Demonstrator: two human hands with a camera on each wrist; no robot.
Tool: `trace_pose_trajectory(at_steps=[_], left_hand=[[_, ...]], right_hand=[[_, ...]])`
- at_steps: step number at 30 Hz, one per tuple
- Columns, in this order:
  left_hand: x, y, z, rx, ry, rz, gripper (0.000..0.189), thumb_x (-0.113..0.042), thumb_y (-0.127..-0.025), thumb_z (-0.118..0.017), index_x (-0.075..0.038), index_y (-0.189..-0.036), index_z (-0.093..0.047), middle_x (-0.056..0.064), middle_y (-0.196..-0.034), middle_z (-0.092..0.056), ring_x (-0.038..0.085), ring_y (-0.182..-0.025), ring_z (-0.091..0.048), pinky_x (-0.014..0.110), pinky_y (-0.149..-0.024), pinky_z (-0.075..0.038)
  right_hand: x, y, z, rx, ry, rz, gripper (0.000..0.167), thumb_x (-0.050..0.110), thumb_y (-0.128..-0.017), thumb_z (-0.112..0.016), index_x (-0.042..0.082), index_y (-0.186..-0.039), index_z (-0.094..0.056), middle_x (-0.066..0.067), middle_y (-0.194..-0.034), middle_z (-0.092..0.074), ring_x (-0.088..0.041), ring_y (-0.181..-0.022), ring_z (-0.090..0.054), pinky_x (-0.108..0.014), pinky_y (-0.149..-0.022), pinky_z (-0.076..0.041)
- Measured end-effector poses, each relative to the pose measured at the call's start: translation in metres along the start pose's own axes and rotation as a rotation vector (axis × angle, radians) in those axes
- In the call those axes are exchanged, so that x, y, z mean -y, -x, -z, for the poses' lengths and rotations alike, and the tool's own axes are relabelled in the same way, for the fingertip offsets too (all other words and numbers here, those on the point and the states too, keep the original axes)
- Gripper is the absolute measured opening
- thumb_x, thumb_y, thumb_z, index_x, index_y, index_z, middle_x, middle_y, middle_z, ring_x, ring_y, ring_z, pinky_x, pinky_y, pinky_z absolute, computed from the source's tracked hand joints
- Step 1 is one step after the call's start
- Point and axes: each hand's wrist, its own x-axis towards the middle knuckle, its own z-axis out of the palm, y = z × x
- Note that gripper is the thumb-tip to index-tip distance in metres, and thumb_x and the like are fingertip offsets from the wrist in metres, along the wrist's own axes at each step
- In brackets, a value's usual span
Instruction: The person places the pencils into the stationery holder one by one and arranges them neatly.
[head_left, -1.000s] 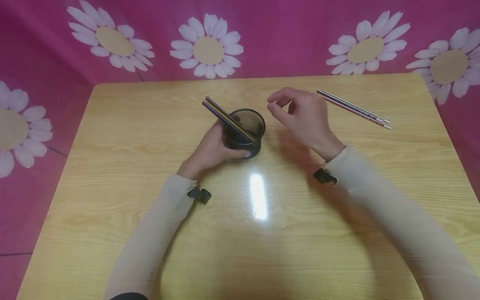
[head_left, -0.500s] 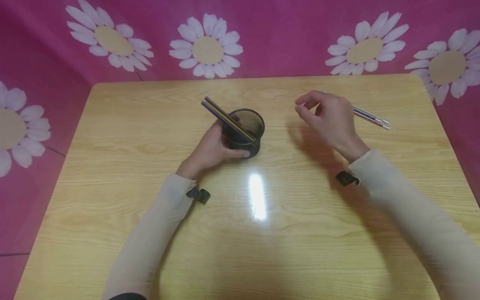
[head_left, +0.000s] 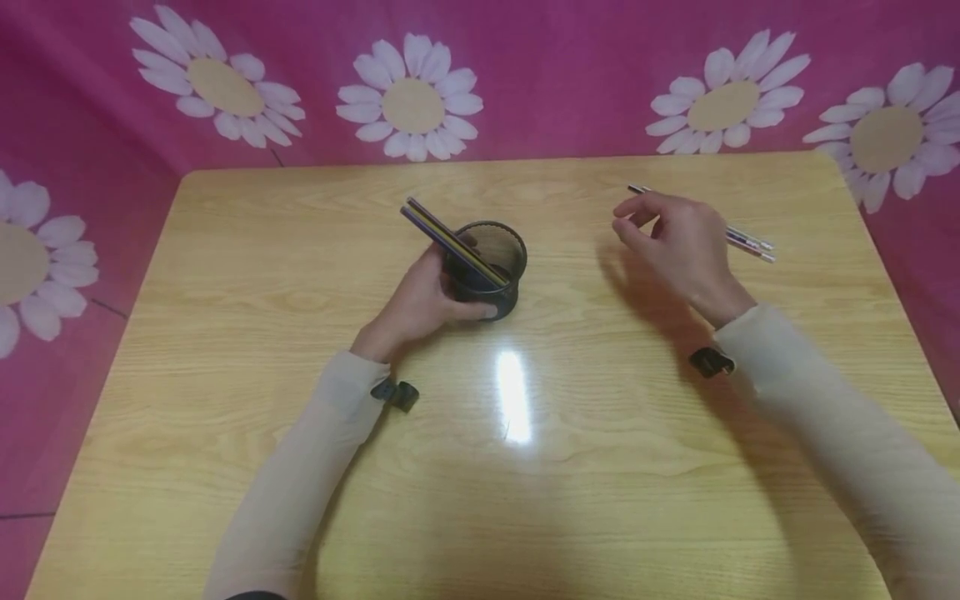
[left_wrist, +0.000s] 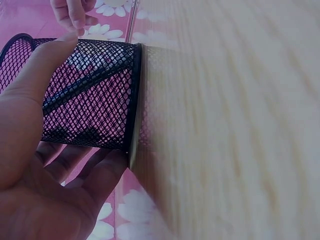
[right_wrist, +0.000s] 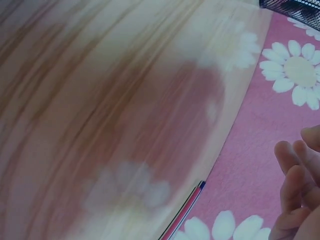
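My left hand grips a black mesh pencil cup, fingers around its far side and thumb along the near side. Striped pencils lean in the cup, their ends sticking out past the rim toward the upper left. In the left wrist view the base of the mesh cup is right at the tabletop. To the right, my right hand hovers with loosely bent fingers and nothing between them. Beneath and behind it several pencils lie on the table, partly hidden by the hand.
The wooden table has a bright light reflection near its middle. A pink cloth with large white daisies hangs behind and to the sides. Each wrist carries a small black camera.
My right hand has moved away from the cup to the right, over the pencils lying on the table. My left hand and the cup have stayed in place.
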Motion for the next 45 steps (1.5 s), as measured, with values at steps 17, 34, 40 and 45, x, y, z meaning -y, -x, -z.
trace_pose_trajectory(at_steps=[17,34,40,45], left_hand=[[-0.004,0.005,0.001,-0.01,-0.016,0.03,0.104,-0.016,-0.079,-0.102,-0.003,-0.161,-0.041,0.015,-0.155,-0.054,0.025,-0.146,-0.049,0.039,-0.125,-0.036],[-0.002,0.003,0.0,-0.01,0.002,0.026,0.102,-0.014,-0.079,-0.102,-0.003,-0.16,-0.042,0.014,-0.15,-0.058,0.024,-0.139,-0.054,0.039,-0.122,-0.041],[-0.002,0.003,-0.001,-0.009,0.003,0.019,0.103,-0.014,-0.079,-0.102,-0.003,-0.161,-0.041,0.014,-0.151,-0.057,0.024,-0.141,-0.053,0.039,-0.122,-0.04],[-0.002,0.002,-0.002,-0.002,0.009,0.011,0.103,-0.014,-0.079,-0.101,-0.002,-0.161,-0.04,0.015,-0.152,-0.057,0.024,-0.141,-0.053,0.039,-0.122,-0.041]], right_hand=[[-0.032,0.004,0.011,0.058,0.108,-0.074,0.028,0.027,-0.106,-0.068,0.006,-0.121,-0.08,-0.015,-0.103,-0.079,-0.03,-0.073,-0.063,-0.045,-0.07,-0.039],[-0.071,0.003,0.024,0.125,0.271,-0.083,0.028,0.024,-0.105,-0.072,0.0,-0.12,-0.077,-0.024,-0.105,-0.075,-0.039,-0.084,-0.063,-0.053,-0.067,-0.04],[-0.077,0.0,0.029,0.162,0.302,-0.111,0.028,0.022,-0.105,-0.071,-0.001,-0.12,-0.075,-0.023,-0.102,-0.074,-0.041,-0.087,-0.062,-0.053,-0.069,-0.04],[-0.08,-0.002,0.031,0.225,0.319,-0.166,0.029,0.021,-0.106,-0.069,-0.002,-0.123,-0.073,-0.024,-0.106,-0.072,-0.042,-0.091,-0.06,-0.055,-0.075,-0.04]])
